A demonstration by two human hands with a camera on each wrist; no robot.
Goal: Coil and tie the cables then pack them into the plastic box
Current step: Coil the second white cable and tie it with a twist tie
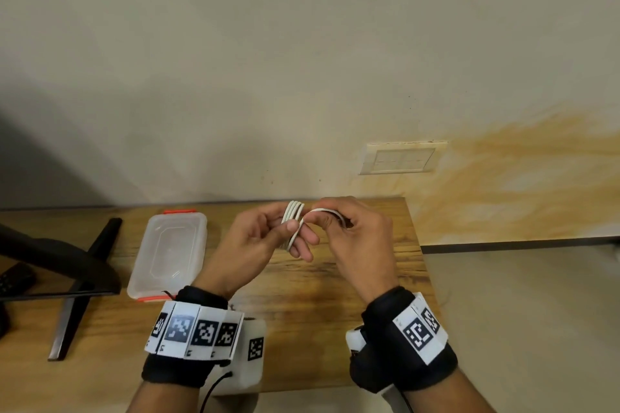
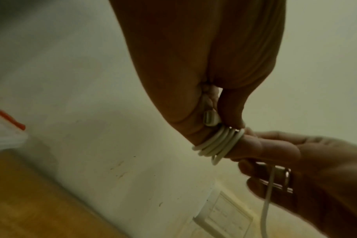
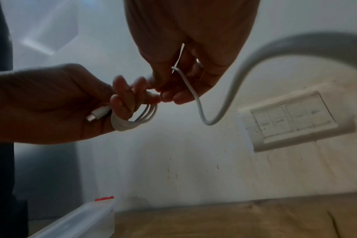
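Note:
A white cable (image 1: 294,213) is wound in several loops round the fingers of my left hand (image 1: 288,228), which holds it above the wooden table. The wrist views show the coil (image 2: 218,143) (image 3: 132,122) and one connector (image 2: 210,119) (image 3: 98,114) pinned under the left thumb. My right hand (image 1: 323,216), just right of the coil, pinches the cable's free strand (image 3: 196,96), which hangs loose below it. The clear plastic box (image 1: 174,251) with orange clips lies on the table to the left of both hands.
A black monitor stand (image 1: 84,278) and a keyboard edge (image 1: 13,278) occupy the table's left end. The table's right edge (image 1: 417,245) runs close to my right hand. A switch plate (image 1: 399,157) sits on the wall behind.

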